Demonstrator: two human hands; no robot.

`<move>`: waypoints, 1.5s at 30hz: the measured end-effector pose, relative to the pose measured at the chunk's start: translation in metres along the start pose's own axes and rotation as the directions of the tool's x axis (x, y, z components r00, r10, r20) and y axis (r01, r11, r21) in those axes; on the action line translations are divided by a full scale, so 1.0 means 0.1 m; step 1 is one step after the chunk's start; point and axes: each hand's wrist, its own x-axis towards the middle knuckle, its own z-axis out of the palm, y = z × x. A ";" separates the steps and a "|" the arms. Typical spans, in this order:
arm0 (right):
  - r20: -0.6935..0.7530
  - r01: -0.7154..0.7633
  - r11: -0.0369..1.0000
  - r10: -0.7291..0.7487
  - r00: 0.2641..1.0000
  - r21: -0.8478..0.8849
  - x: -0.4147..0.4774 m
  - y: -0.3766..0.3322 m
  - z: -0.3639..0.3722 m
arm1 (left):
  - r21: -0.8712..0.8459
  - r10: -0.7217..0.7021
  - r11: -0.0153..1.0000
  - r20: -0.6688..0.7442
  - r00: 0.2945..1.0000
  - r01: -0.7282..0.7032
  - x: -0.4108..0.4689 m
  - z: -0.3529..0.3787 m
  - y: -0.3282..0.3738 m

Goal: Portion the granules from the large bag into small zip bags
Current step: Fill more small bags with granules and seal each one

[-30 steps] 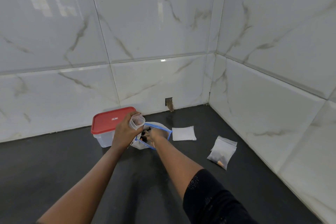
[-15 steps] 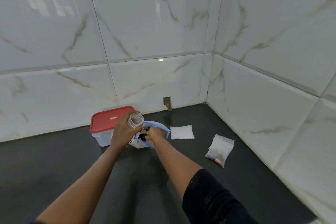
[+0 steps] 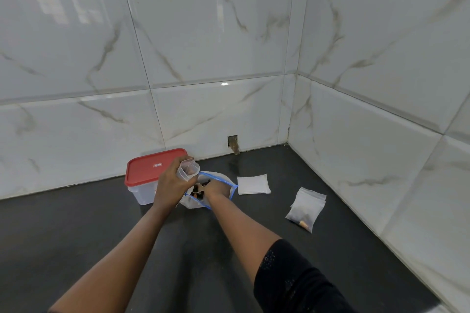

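The large clear bag (image 3: 191,204) with a blue zip rim stands open on the dark counter, dark granules (image 3: 197,192) showing inside. My left hand (image 3: 170,185) grips a small clear zip bag (image 3: 189,170), holding its mouth open just above the large bag's left edge. My right hand (image 3: 217,189) reaches down into the large bag with curled fingers, gripping what looks like a small pale scoop (image 3: 201,186). Most of the scoop is hidden.
A clear box with a red lid (image 3: 150,166) stands right behind my left hand. A flat stack of empty small zip bags (image 3: 253,184) lies to the right, and filled small bags (image 3: 306,207) lie further right near the tiled side wall.
My right hand has shifted slightly inside the large bag. My left hand keeps the small bag in the same place above it.
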 end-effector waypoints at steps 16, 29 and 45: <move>-0.036 0.048 0.994 -0.045 0.998 0.095 -0.14 -0.02 -0.12 | -0.060 0.013 0.998 -0.001 1.000 -0.013 -0.01 0.12 0.02; -0.024 -0.051 0.978 0.057 0.998 0.201 -0.25 -0.06 -0.31 | -0.053 0.009 0.999 0.011 1.000 -0.009 -0.03 0.24 -0.06; -0.103 0.217 0.782 -0.336 0.936 -0.584 0.01 -0.11 -0.64 | -0.034 0.002 0.999 0.025 1.000 -0.002 0.07 0.51 -0.03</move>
